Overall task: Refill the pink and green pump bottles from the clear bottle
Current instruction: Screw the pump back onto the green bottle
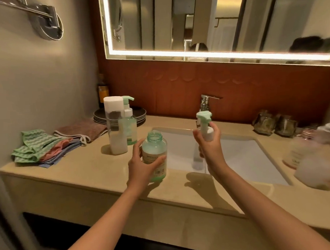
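Beige surface [83, 177] carries a white sink basin [243, 159] at right. Tall clear bottle [116, 127], white cap on, stands left of the basin, with a capped green pump bottle [131, 126] just behind it. Uncapped green bottle [155, 151] is upright at the basin's left edge, left hand [141, 167] wrapped round it. Right hand [208, 143] grips the detached pump head [204, 123] above the basin.

Translucent green plastic bottle [155, 155], glossy chrome faucet [206, 102], smooth beige stone-look counter [83, 177], woven cloths [46, 147]
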### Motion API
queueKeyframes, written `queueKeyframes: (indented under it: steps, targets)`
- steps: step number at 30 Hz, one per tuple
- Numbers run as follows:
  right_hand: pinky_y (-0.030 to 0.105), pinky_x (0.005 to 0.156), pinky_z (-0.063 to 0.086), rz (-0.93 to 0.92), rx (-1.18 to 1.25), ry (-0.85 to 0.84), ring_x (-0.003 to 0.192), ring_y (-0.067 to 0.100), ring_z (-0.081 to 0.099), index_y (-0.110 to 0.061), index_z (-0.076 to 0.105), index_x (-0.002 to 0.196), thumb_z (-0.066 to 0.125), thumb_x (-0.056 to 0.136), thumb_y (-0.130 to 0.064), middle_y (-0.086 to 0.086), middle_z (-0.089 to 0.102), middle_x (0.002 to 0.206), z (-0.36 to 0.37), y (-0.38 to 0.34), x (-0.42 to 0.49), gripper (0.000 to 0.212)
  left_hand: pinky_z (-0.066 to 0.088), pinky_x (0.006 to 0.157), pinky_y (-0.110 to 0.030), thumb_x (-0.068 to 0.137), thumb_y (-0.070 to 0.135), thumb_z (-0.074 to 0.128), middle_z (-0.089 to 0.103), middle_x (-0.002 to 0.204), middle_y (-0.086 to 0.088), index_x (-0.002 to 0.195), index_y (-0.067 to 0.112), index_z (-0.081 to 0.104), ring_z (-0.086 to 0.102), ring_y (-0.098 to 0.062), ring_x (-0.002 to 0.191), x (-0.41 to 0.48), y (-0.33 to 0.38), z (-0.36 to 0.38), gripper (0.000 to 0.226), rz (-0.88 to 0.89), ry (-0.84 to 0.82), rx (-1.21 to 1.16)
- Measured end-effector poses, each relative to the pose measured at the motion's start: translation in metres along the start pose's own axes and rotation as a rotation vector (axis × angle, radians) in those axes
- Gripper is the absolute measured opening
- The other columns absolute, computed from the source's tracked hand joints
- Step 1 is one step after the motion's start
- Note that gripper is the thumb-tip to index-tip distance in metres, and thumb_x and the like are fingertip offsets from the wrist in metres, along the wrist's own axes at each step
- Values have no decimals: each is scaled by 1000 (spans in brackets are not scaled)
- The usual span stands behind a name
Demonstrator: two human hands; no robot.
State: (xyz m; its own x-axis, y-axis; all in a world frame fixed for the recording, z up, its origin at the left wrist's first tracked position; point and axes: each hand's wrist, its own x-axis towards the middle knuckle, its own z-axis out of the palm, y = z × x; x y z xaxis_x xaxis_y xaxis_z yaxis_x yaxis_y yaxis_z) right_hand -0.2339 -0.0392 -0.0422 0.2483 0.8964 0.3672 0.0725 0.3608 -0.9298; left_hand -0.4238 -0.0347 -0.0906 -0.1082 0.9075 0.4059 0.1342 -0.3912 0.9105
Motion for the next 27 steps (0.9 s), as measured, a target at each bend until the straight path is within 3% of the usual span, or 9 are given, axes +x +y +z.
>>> queueKeyframes:
  steps: [2,5,7,12,18,20,24,26,27]
  targets:
    - [16,58,37,-3,-23,-28,71,4,43,-25,29,137,62,75,-60,1,47,96,-1,-5,3,78,44,86,-25,72,18,79,49,122,9,125,35,37,47,-9,112,0,0,5,70,1,-8,-5]
    - [16,51,37,-57,-41,-67,65,7,40,-17,45,116,62,85,-38,-2,47,80,7,-16,8,42,44,85,-22,72,19,78,48,123,12,127,36,36,46,-7,113,-1,-1,8,71,5,-14,-16]
    - [16,51,38,-98,40,-76,63,8,41,-15,48,110,63,87,-31,0,48,78,16,-29,15,32,45,86,-23,72,19,78,49,125,10,127,36,36,47,-8,114,0,-3,8,71,7,-13,-18]
    - [23,68,48,-106,371,-164,73,9,54,-13,41,120,67,74,-29,4,55,90,48,-68,38,56,43,85,-18,71,18,79,48,126,11,127,37,37,46,-7,115,-1,-4,8,72,8,-8,-19]
    - [26,77,50,-69,419,-188,81,11,59,-7,33,132,66,73,-31,11,51,103,87,-85,48,72,46,89,-25,70,4,78,51,130,4,125,39,39,45,-10,118,2,-7,7,76,-22,-1,-12]
    - [28,80,51,-57,426,-178,83,12,59,-6,35,130,66,77,-30,11,52,102,91,-86,48,66,45,88,-24,69,1,76,51,129,6,124,42,39,45,-10,118,1,-7,8,78,-29,-2,-16]
    - [37,89,51,-61,481,-217,82,14,57,-12,44,113,56,92,-16,6,54,90,91,-94,50,24,47,91,-29,68,8,79,51,129,7,127,43,39,45,-11,120,1,-9,7,79,-45,-3,-41]
    - [38,88,52,-58,483,-240,82,15,58,-14,44,112,58,91,-16,7,55,90,93,-88,46,25,48,96,-39,68,9,80,51,132,5,125,47,39,46,-15,123,1,-9,8,80,-69,8,-48]
    - [37,86,53,-55,457,-246,82,16,58,-12,42,117,62,88,-20,9,54,93,95,-83,44,36,48,97,-43,68,12,80,51,133,6,124,49,38,46,-16,124,2,-9,8,80,-72,16,-44]
